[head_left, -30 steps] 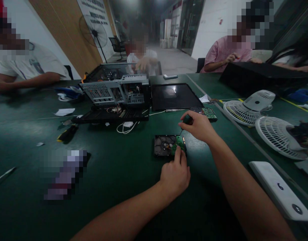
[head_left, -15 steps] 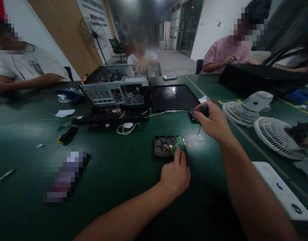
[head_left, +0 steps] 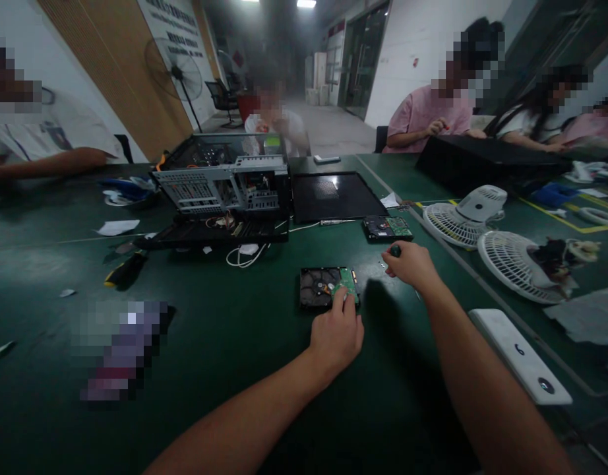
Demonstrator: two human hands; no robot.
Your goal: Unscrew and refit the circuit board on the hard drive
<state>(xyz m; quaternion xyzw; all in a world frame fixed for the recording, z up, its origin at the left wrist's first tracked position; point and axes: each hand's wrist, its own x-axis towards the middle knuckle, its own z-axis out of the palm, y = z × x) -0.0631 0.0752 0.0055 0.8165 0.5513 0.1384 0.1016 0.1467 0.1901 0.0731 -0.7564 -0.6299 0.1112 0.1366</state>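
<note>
1. The green table (head_left: 225, 396) ran under both your forearms and bore everything else.
2. An opened computer case (head_left: 219, 188) stood well beyond your left hand (head_left: 336, 333), with a black side panel (head_left: 334, 194) lying flat just beside it, beyond both hands.
3. Two white fans lay out past your right hand (head_left: 413, 267): the nearer fan (head_left: 512, 254) to its right, the farther fan (head_left: 462, 214) beyond that.
4. A flat white bar (head_left: 519, 356) lay alongside your right forearm, on its outer side.
5. The hard drive (head_left: 318, 288) sat circuit side up, directly ahead of your left hand and to the left of your right hand, near it.
6. A second drive (head_left: 387, 228) lay just beyond your right hand, apart from it.
7. Your hands were apart. The left one's fingertips rested on the hard drive's near right corner, over the green board, without wrapping it.
8. Your right hand was closed around a green-handled tool (head_left: 395, 250), low over the table; only the handle's end showed.
</note>
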